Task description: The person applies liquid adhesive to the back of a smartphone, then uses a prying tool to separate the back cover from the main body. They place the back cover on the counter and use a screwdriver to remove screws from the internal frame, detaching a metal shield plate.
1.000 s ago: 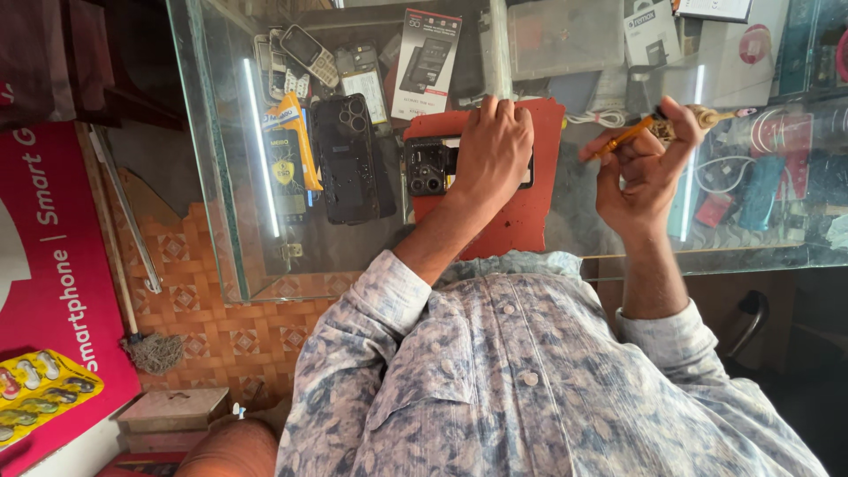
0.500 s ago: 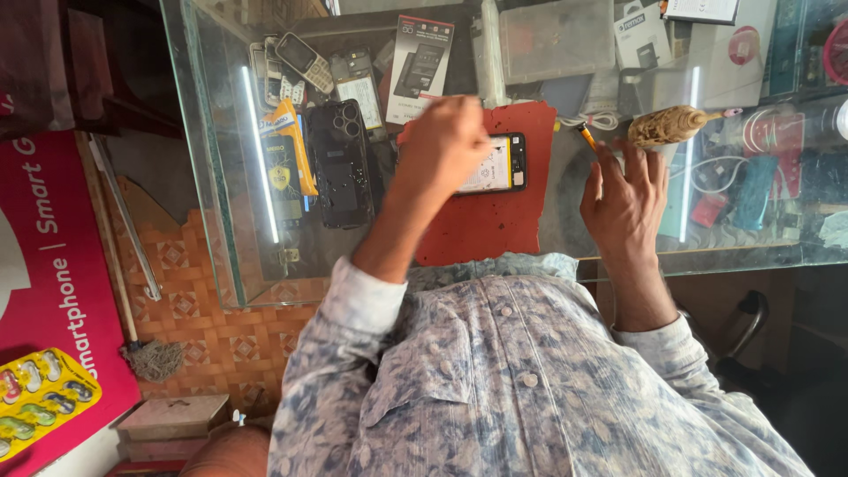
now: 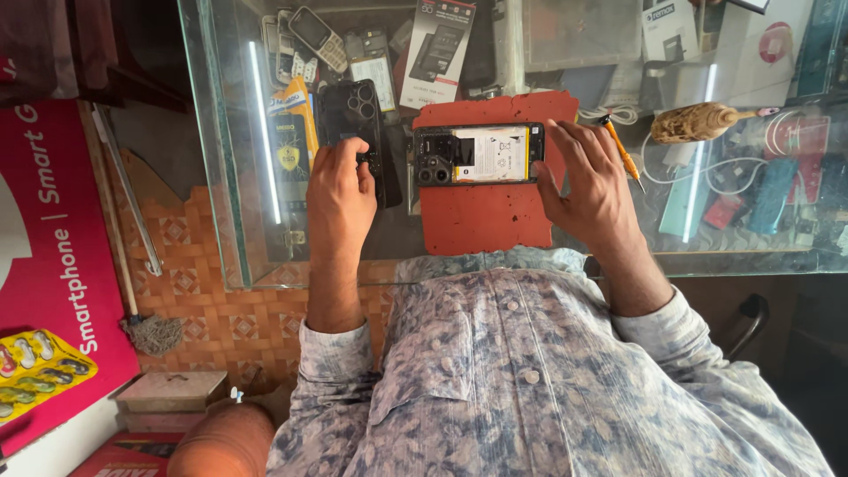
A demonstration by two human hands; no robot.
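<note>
My glass counter [image 3: 238,221] carries a red mat [image 3: 481,216] at its middle, a black phone cover [image 3: 349,110] beside it, and a brush [image 3: 698,122] towards the other end.

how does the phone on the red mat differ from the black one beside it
The opened phone lies crosswise on the red mat, its insides and white battery label showing; the black phone lies lengthwise on the bare glass counter, its dark back closed. The right hand touches the opened phone's end, the left hand the black one's lower end. Both show a camera cluster.
</note>
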